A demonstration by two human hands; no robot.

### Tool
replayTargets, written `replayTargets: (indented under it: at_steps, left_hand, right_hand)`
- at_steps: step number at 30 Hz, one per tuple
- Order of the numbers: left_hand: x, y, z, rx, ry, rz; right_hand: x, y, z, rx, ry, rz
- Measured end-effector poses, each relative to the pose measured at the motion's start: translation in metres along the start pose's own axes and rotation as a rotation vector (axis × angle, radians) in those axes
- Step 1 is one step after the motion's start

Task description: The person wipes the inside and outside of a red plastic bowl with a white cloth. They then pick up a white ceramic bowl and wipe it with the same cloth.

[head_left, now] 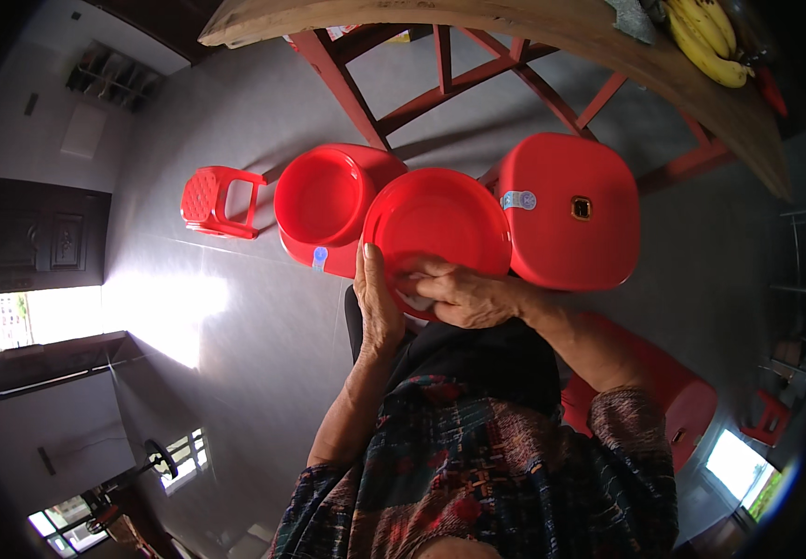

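Observation:
A red plastic basin is tilted toward me over my lap. My left hand grips its left rim, thumb on the inner side and the other fingers out of sight behind the wall. My right hand reaches across the near rim into the basin, its fingers bent over a pale, crumpled cloth pressed against the inner wall. Most of the cloth is hidden by the hand. A second, smaller-looking red basin sits to the left on a red stool.
Right of the basin stands a red stool with a dark square fitting on top. A low red plastic stool is at far left. Ahead rises a wooden table on red legs, with bananas on it. Another red stool is behind my right arm.

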State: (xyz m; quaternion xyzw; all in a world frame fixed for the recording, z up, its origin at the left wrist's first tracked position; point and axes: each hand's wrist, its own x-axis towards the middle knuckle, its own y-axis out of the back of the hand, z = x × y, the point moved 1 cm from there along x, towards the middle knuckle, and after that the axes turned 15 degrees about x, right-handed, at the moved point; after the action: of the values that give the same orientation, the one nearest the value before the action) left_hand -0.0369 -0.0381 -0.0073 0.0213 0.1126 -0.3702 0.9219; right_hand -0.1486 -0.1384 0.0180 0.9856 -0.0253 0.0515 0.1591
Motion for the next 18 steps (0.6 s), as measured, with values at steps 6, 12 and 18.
replayTargets:
  at_steps: [6, 12, 18]
  left_hand:
    - [0.006, 0.0, -0.009, 0.027, 0.132, -0.14]
    - [0.005, -0.01, 0.021, -0.041, 0.19, -0.216]
    - [0.0, -0.015, 0.032, 0.034, 0.046, -0.137]
  right_hand:
    - [0.006, -0.001, -0.001, 0.026, 0.077, 0.297]
    - [0.034, 0.021, -0.019, -0.616, 0.393, 0.494]
    - [0.026, 0.059, 0.009, -0.845, 0.25, 0.652]
